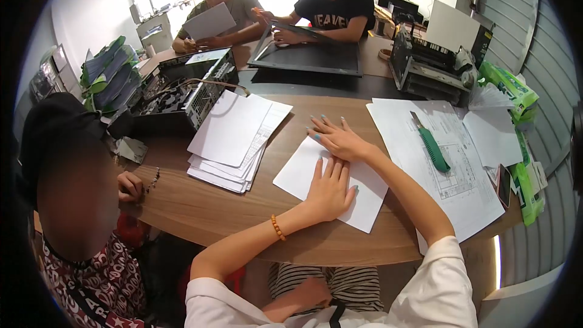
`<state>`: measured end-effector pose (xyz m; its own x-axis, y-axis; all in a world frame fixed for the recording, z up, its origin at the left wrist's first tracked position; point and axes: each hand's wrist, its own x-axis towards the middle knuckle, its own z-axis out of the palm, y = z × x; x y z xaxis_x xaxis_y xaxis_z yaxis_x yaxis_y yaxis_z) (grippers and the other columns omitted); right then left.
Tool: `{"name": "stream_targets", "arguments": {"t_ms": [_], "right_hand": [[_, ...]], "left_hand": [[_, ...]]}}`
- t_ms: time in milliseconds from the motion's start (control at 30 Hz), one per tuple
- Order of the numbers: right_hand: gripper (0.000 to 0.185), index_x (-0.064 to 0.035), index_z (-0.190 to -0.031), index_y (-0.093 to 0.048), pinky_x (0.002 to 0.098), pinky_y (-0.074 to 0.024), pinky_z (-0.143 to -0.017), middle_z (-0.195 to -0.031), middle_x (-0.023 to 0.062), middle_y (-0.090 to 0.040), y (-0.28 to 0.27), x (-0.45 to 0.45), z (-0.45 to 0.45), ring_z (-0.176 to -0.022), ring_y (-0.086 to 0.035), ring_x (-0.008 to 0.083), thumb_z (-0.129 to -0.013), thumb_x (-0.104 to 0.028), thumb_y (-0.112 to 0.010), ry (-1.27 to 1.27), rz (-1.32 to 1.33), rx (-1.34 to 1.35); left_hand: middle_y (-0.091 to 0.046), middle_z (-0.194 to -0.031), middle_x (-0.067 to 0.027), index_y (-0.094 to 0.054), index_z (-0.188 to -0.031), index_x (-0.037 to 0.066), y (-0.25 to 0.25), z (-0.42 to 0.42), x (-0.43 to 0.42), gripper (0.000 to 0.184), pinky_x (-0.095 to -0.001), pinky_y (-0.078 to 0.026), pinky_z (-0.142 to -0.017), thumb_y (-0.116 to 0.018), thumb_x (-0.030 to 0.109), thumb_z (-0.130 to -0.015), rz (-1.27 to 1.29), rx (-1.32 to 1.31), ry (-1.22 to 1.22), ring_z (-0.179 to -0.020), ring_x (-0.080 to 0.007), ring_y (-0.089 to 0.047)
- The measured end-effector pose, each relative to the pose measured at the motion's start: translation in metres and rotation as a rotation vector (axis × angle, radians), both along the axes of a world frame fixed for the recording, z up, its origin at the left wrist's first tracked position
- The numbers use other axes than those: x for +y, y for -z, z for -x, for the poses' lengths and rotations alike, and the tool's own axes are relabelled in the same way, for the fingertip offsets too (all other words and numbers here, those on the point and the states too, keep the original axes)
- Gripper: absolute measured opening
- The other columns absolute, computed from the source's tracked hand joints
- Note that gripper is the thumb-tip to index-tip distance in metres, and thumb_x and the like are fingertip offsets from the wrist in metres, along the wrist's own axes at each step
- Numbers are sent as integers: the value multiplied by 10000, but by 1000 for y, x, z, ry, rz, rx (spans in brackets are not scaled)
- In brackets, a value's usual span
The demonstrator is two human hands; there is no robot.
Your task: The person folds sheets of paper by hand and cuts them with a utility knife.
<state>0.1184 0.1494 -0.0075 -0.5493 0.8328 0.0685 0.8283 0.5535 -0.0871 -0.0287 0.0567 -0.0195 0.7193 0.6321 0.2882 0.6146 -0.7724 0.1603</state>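
A sheet of white paper, which looks folded, lies at a slant on the wooden table in front of me. My left hand, below a wrist with an orange bead bracelet, lies flat on it with fingers stretched out. Just beyond, my right hand spreads its fingers over the paper's far edge, some reaching past it. The two hands overlap slightly where the left fingertips meet the right palm. Neither grips anything. Left of them stands a stack of white papers.
A green utility knife lies on printed drawings at right, near a phone. An opened computer case and a printer-like machine stand farther back. Two people sit opposite, one with a black frame; another sits at left.
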Motion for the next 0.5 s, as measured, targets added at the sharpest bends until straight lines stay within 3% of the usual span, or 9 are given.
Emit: {"name": "stream_targets", "arguments": {"t_ms": [267, 333, 500], "right_hand": [[424, -299, -1380, -355, 618, -130, -1058, -1507, 52, -145, -12, -67, -45, -1375, -171, 298, -960, -268, -297, 166, 35, -18], [442, -276, -1391, -340, 572, -87, -1083, -1510, 61, -128, -15, -88, -55, -1389, -107, 286, -970, -265, -208, 190, -6, -43], [434, -253, -1380, -367, 607, -111, -1062, -1503, 63, -161, -17, -147, -84, -1380, -142, 305, -959, -235, -265, 326, 0, -40]], "left_hand": [[-318, -1390, -252, -344, -1308, -90, 12, 1, 1, 631, -544, -170, -1054, -420, 365, -877, -110, -56, 37, -1315, -391, -257], [-286, -1412, -238, -298, -1332, -77, 9, 1, 1, 613, -540, -164, -1060, -404, 339, -894, -69, -9, 25, -1321, -393, -242], [-287, -1411, -236, -292, -1334, -73, 8, 1, 3, 612, -537, -169, -1060, -413, 331, -892, -59, -29, 37, -1321, -394, -242]]}}
